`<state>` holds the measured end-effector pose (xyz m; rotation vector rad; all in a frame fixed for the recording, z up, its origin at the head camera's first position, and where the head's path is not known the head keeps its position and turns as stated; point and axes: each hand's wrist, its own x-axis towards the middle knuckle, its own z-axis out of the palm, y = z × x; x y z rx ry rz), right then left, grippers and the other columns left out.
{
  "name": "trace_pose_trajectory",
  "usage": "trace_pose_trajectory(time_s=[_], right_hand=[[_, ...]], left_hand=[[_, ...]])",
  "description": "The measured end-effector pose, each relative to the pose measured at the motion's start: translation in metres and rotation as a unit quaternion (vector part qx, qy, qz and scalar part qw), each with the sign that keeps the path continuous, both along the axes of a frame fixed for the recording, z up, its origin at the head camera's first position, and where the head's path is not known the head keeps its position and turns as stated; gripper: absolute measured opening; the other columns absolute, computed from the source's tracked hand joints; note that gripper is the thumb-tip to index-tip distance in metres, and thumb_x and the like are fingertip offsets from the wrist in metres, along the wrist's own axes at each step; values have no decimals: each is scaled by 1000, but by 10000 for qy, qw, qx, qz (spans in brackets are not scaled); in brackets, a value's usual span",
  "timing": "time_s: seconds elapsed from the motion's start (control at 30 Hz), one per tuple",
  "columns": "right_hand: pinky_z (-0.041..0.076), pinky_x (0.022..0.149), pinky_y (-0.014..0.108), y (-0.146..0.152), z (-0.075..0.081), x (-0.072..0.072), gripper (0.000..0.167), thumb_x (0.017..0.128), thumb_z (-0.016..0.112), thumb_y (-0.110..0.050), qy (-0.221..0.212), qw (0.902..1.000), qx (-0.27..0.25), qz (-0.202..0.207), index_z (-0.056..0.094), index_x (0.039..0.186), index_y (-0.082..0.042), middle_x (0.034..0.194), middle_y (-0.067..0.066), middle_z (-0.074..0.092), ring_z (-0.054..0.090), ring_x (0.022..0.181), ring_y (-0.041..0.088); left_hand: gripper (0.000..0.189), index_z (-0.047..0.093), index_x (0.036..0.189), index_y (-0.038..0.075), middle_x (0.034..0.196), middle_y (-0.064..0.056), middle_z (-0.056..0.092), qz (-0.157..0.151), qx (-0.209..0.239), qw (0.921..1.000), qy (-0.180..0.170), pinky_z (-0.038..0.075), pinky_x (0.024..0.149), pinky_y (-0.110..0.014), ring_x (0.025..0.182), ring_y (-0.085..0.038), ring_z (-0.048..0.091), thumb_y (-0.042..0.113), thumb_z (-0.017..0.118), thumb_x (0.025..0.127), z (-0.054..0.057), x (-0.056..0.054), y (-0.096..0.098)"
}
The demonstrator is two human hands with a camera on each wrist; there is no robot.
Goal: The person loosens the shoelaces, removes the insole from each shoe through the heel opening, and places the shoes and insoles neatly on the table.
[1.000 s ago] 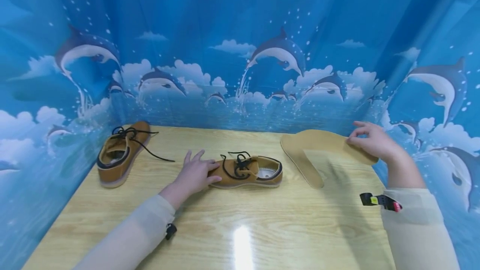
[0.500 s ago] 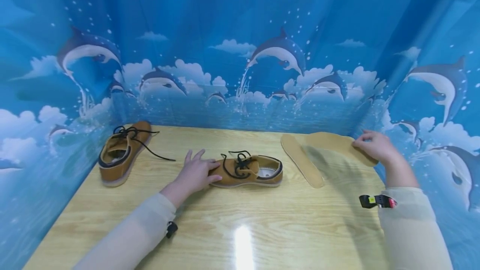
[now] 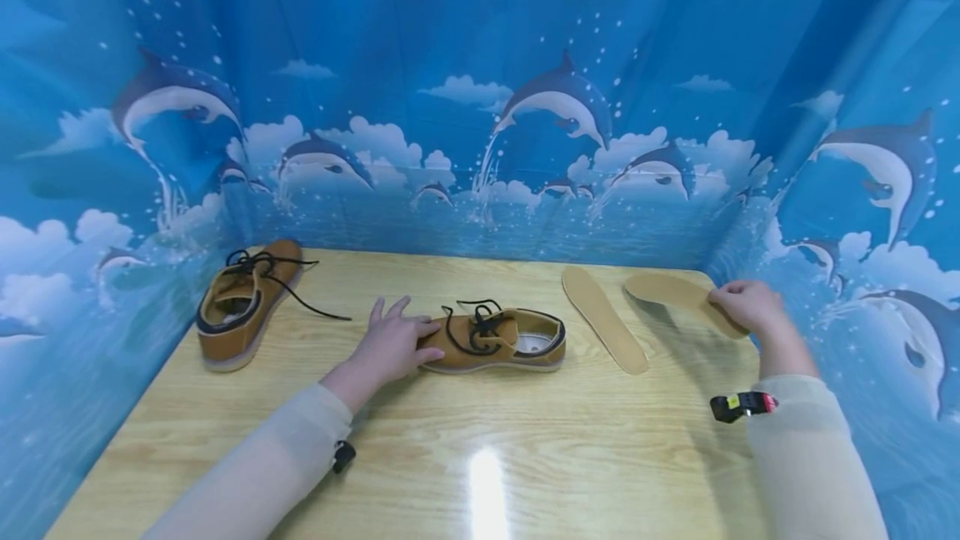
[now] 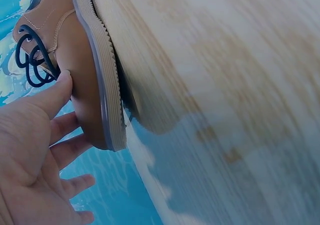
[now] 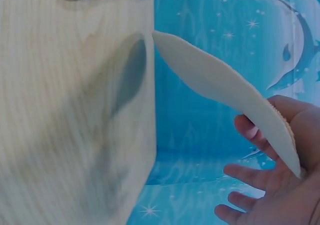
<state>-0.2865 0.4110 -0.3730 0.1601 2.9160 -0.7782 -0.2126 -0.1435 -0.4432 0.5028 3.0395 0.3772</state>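
A tan lace-up shoe (image 3: 480,342) with black laces lies mid-table, its toe to the left. My left hand (image 3: 386,347) holds that toe between thumb and fingers, the outer fingers spread apart; the left wrist view shows the thumb on the toe's side (image 4: 82,92). On the right, my right hand (image 3: 752,307) pinches one end of a tan insole (image 3: 675,294). This insole is bent and raised over the table, its pale underside showing in the right wrist view. A second insole (image 3: 604,319) lies flat between it and the shoe.
The matching shoe (image 3: 243,307) stands at the back left, one lace trailing over the wooden table (image 3: 585,448). A blue dolphin-print curtain (image 3: 480,107) borders the table at the back and both sides.
My right hand has drawn one insole to the right and lowered it, apart from the other, which stays on the table. The left hand and the shoe have hardly moved.
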Motion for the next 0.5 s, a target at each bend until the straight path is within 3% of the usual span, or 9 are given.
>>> trace_pose_trajectory(time_s=[0.07, 0.17, 0.3, 0.4, 0.5], right_hand=[[13, 107, 75, 1, -6, 0, 47, 102, 48, -40, 72, 9999, 54, -80, 70, 89, -1, 72, 8, 60, 48, 97, 45], [7, 109, 75, 2, -13, 0, 46, 102, 47, -39, 166, 9996, 28, -210, 68, 81, -3, 68, 6, 58, 48, 95, 43], [-3, 110, 75, 0, -22, 0, 46, 102, 45, -39, 207, 9991, 52, -375, 60, 71, -7, 65, 7, 55, 48, 98, 49], [1, 109, 77, -3, -27, -1, 46, 101, 44, -41, 76, 9979, 117, -629, 55, 71, -8, 75, 15, 57, 37, 118, 61], [12, 105, 79, -7, -32, -1, 47, 101, 43, -42, -125, 9958, 165, -895, 60, 86, -1, 104, 31, 55, 15, 130, 68]], left_hand=[[60, 64, 136, 19, 144, -5, 57, -4, 37, 10000, 2, -2, 117, -68, 148, -43, 23, 54, 69, 88, 0, 0, 0], [60, 63, 136, 20, 144, -6, 57, -10, 92, 10000, -25, -3, 117, -67, 148, -43, 23, 54, 69, 88, -1, 0, 1], [59, 63, 137, 20, 144, -6, 57, 14, 125, 9999, -25, -4, 117, -67, 148, -44, 23, 54, 69, 88, -2, 0, 0], [59, 63, 137, 20, 144, -6, 57, 37, 120, 9999, -15, -4, 117, -67, 148, -44, 23, 53, 69, 88, -3, 0, 0], [59, 63, 137, 20, 144, -5, 57, 34, 109, 9999, -19, -5, 117, -67, 148, -43, 23, 54, 69, 89, -3, -1, 1]])
